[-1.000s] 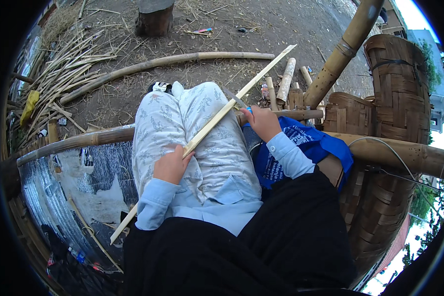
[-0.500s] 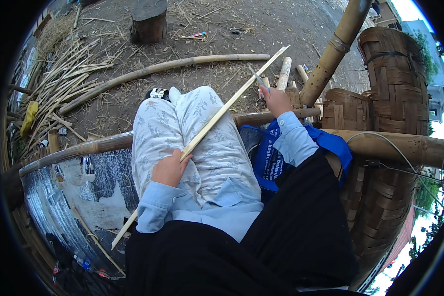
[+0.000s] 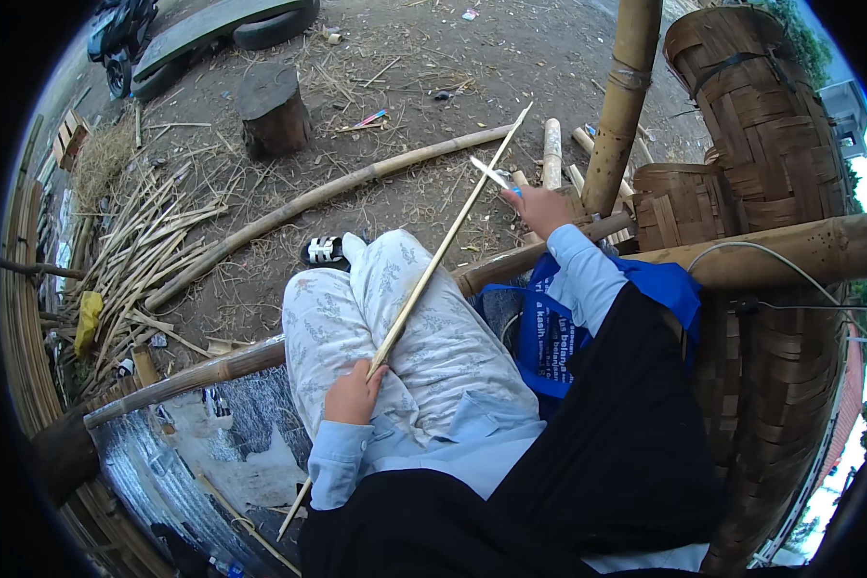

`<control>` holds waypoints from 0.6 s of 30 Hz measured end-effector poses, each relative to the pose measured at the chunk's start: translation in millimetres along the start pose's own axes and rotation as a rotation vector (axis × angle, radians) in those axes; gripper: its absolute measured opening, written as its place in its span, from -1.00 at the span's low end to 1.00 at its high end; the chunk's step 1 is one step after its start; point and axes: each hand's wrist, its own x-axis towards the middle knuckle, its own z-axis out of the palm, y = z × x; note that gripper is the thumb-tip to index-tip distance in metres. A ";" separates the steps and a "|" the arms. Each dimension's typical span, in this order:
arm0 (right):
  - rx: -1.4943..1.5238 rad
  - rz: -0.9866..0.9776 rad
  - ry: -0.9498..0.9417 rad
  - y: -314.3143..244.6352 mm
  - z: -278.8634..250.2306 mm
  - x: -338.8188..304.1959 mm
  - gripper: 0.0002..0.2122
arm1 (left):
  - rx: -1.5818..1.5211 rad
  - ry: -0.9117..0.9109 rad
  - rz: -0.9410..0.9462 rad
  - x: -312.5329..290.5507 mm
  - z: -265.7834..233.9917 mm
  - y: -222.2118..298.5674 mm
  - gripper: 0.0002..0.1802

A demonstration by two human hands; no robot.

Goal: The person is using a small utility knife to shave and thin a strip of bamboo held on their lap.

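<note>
A long, pale bamboo strip (image 3: 432, 262) slants across my lap, its far end pointing up over the ground and its near end passing under my left forearm. My left hand (image 3: 354, 393) is closed round the strip above my thigh. In my right hand (image 3: 539, 209) is a knife (image 3: 491, 172), gripped at a handle with some blue on it. Its blade points up and left, beside the strip's far part; I cannot tell whether the two touch. A blue bag (image 3: 549, 332) with white print lies by my right thigh.
Woven bamboo baskets (image 3: 771, 135) stand at the right by an upright bamboo post (image 3: 622, 116). A curved bamboo pole (image 3: 328, 193) and a heap of split strips (image 3: 135, 260) lie on the ground. Beyond are a tree stump (image 3: 273, 111) and a parked motorcycle (image 3: 118, 43).
The view has shifted, showing more ground ahead. The strip has turned so its narrow edge shows, and the knife blade now points more to the left. Both hands keep their holds.
</note>
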 end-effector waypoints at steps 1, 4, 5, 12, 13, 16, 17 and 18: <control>0.101 0.118 -0.013 26.4 -8.3 22.5 -0.50 | -0.012 -0.015 -0.007 0.2 -0.8 1.5 -0.60; 0.173 0.121 -0.222 31.4 -6.9 28.7 -0.45 | -0.140 -0.001 0.019 0.1 4.2 -5.0 -0.63; 0.120 -0.035 -0.187 24.0 4.2 19.8 -0.44 | -0.204 -0.021 0.005 0.2 3.9 -0.6 -0.64; 0.143 0.062 -0.218 44.0 -4.0 41.3 -0.39 | -0.045 -0.067 -0.015 4.1 1.3 12.9 -0.66; 0.127 0.095 -0.208 44.1 0.4 47.1 -0.39 | -0.030 -0.091 -0.019 3.5 -2.8 13.4 -0.66; 0.150 -0.058 -0.241 6.0 9.3 37.6 -0.39 | -0.103 -0.087 -0.040 3.4 -8.5 6.4 -0.65; 0.187 -0.236 -0.279 -10.6 10.5 26.4 -0.39 | -0.138 -0.079 -0.040 1.2 -9.6 5.3 -0.64; 0.198 -0.234 -0.261 -15.6 6.2 18.8 -0.40 | -0.141 -0.084 -0.041 1.2 -9.9 4.9 -0.64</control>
